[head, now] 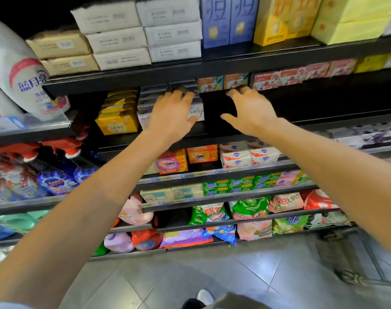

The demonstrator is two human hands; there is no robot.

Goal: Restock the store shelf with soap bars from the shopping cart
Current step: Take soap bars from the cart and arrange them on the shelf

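Both my arms reach up to the second shelf [212,130]. My left hand [173,112] rests on a stack of white soap boxes [198,112] there, fingers spread over the top and thumb by the front box. My right hand [249,108] is beside it over a dark gap in the shelf, fingers reaching toward the back near orange soap boxes [221,83]; it holds nothing that I can see. Yellow soap boxes [117,117] stand in a row left of my left hand. The shopping cart [350,257] shows partly at the lower right.
Lower shelves hold OMO soap bars [183,162], white and red soap packs [246,155], green packs and detergent bags. Spray bottles [54,172] and a large white detergent bottle [22,72] stand at left. Tissue packs fill the top shelf. Grey tile floor lies below.
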